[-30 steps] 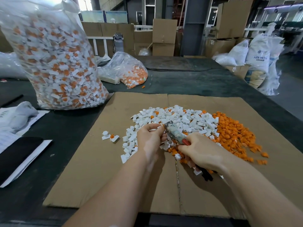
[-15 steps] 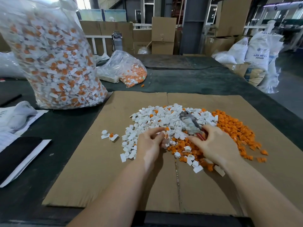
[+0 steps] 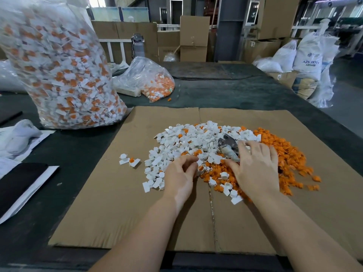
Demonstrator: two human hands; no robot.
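Note:
A heap of small white plastic caps [image 3: 188, 142] lies on a cardboard sheet [image 3: 121, 193], with a heap of orange caps [image 3: 282, 154] to its right. My left hand [image 3: 180, 173] has curled fingers that pinch a small white-and-orange cap [image 3: 201, 167] at the near edge of the heap. My right hand [image 3: 255, 165] lies with fingers spread over a pair of grey pliers [image 3: 227, 146]. The pliers rest on the caps, their head pointing up and left. Their handles are hidden under my palm.
A tall clear bag of white and orange parts [image 3: 64, 75] stands at the back left. A smaller bag [image 3: 151, 79] lies behind the cardboard. White cloth [image 3: 19, 136], papers and a black pad [image 3: 17, 183] sit at the left. Boxes and white sacks [image 3: 308, 59] stand beyond the dark table [image 3: 235, 91].
My right hand carried the pliers from near my left hand to the right and away from me, then flattened over them on the heap. My left hand stayed at the heap's near edge.

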